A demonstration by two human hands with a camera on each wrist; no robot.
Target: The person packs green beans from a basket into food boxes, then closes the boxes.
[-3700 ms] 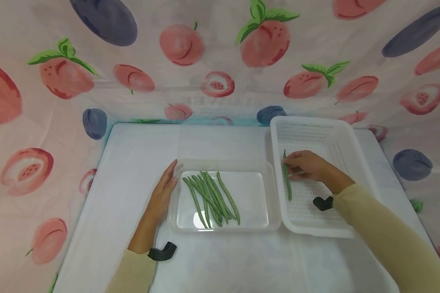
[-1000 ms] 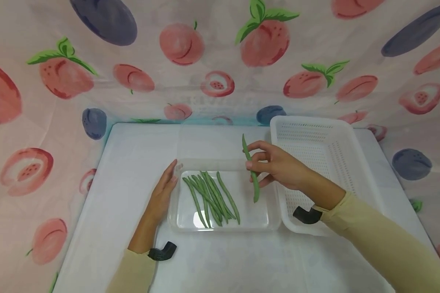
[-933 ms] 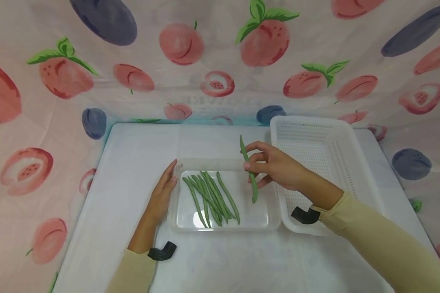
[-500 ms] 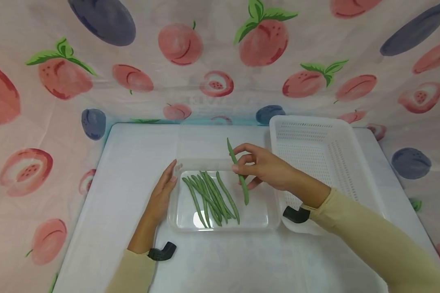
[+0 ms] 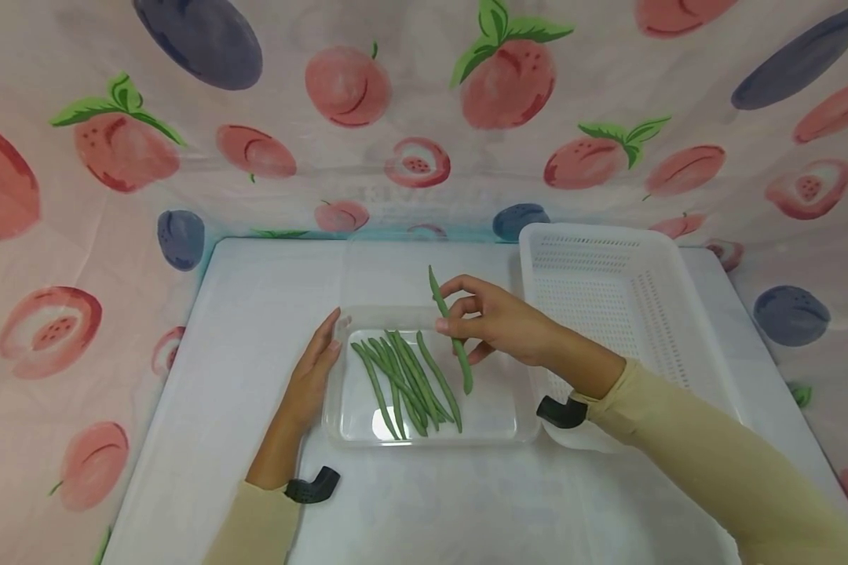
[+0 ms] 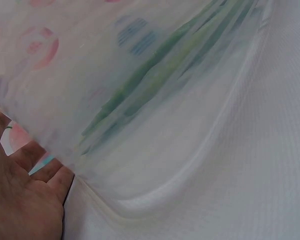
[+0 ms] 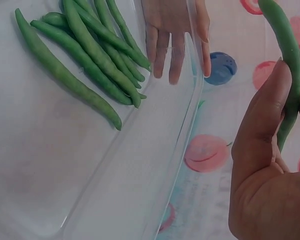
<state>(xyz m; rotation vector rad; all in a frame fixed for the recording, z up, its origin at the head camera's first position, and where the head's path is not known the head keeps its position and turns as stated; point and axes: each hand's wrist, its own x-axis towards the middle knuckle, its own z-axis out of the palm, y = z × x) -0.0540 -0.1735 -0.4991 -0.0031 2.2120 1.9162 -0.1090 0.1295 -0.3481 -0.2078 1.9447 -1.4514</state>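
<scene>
My right hand [image 5: 498,322] pinches one green bean [image 5: 463,362] between thumb and fingers, held above the right half of a clear plastic container [image 5: 526,377]. Up close in the right wrist view, the thumb [image 7: 270,100] presses along this bean [image 7: 285,35]. Several more green beans [image 5: 413,384] lie bunched in the container's left and middle part. With its fingers straight, my left hand [image 5: 311,377] rests against the container's left wall. The left wrist view shows that hand [image 6: 30,195] at the container's side, the beans [image 6: 155,75] blurred through the wall.
A white perforated basket [image 5: 608,235] stands right of the container, partly behind the right forearm. The white table [image 5: 275,275] meets a fruit-patterned sheet [image 5: 424,94] at the back and sides. Black wrist cameras [image 5: 312,485] sit on both wrists.
My right hand has brought one green bean from the white basket leftward over the clear container. My left hand and the bunched beans have stayed put.
</scene>
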